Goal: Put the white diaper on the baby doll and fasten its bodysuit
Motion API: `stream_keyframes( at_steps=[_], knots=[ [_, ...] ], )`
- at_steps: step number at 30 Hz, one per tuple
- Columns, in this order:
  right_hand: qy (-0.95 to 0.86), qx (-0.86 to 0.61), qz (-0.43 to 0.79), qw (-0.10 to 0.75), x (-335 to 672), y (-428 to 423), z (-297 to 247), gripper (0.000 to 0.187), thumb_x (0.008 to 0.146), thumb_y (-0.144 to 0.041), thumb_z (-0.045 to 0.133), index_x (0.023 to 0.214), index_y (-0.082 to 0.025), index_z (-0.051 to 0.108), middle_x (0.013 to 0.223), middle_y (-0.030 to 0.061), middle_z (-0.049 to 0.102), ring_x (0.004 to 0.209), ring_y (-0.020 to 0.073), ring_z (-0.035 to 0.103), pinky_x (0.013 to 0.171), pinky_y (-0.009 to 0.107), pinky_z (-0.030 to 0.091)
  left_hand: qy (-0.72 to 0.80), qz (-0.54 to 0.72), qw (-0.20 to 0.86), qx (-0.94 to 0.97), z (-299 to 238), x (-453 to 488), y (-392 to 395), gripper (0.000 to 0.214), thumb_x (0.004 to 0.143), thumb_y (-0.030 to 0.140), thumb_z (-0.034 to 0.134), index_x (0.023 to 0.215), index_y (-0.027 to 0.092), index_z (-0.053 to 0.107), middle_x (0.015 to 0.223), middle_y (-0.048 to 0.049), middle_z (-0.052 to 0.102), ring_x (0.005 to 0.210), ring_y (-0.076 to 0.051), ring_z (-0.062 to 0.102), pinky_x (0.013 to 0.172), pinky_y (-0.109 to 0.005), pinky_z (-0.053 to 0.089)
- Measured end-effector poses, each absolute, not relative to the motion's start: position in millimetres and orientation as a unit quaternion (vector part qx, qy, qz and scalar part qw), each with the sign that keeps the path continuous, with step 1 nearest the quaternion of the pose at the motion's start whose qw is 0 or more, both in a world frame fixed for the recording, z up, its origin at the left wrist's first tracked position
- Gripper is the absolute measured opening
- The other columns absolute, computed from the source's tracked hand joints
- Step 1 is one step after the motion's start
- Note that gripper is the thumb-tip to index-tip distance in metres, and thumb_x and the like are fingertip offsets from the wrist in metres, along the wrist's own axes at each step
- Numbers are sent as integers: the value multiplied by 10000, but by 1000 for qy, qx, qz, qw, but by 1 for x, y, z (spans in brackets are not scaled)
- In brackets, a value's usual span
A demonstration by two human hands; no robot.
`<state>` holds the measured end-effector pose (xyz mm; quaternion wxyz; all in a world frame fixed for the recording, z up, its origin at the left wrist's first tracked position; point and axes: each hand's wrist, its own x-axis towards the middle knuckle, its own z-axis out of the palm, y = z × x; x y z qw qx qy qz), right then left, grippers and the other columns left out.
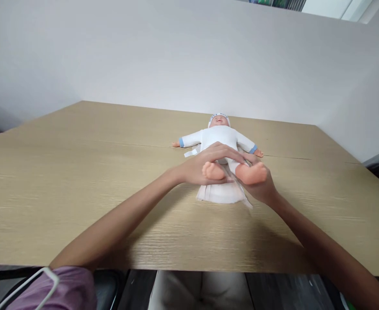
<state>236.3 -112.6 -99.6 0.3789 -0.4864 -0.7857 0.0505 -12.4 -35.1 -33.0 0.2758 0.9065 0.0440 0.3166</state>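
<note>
A baby doll [220, 136] in a white top with blue cuffs lies on its back, arms spread, its head with a printed headband at the far side. Beneath its bottom a white diaper [221, 194] is spread open toward me, with a tab [192, 153] sticking out at the left. My left hand [200, 167] curls around the doll's left-side leg, fingers reaching over both legs and thumb below. Around the right-side leg, behind the foot [253, 173], my right hand [263, 190] is closed. The fingertips of both hands meet between the legs, where the exact grip is partly hidden.
The wood-patterned table [79, 181] extends to both sides, with a thin seam across it. A white wall [144, 56] rises behind it, and another stands at the right. A white cable [50, 275] hangs by my left sleeve, near the table's front edge.
</note>
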Motion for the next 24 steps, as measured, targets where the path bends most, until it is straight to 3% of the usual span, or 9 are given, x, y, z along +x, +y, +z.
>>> stream_keyframes(
  at_steps=[4,8,11,18,24],
  knots=[
    [-821,-451,61,343,266,-119,-106,403,1047,-412,511,1369,-290,721,1427,96,706,1398,317,631,1196,514,516,63,287,223,930,-58,-58,-30,471,919,403,816,1346,245,693,1350,-120,742,1301,-301,666,1182,-507,472],
    [-887,-375,47,266,294,-120,-124,433,1081,-351,396,1311,-306,760,1420,68,718,1421,279,628,1178,504,524,84,229,183,953,-93,-94,-28,462,965,341,744,1405,223,666,1403,-135,736,1420,-328,598,1214,-536,460],
    [-901,-368,31,229,302,-119,-135,421,1092,-288,409,1326,-317,758,1437,62,716,1455,274,607,1182,491,525,91,184,160,965,-107,-102,-32,531,994,254,671,1518,233,587,1536,-137,660,1512,-333,520,1240,-556,430],
    [-909,-363,6,204,301,-124,-136,402,1092,-216,486,1390,-346,722,1486,60,692,1505,272,562,1210,494,519,118,161,163,966,-103,-101,-38,598,1000,61,604,1549,298,583,1566,-110,645,1535,-302,518,1228,-521,459],
    [-908,-368,29,199,301,-127,-135,426,1074,-176,508,1408,-346,711,1503,64,678,1516,279,550,1234,497,506,112,136,140,974,-101,-98,-44,633,987,47,605,1569,291,556,1605,-102,611,1575,-323,467,1260,-545,401]
  ],
)
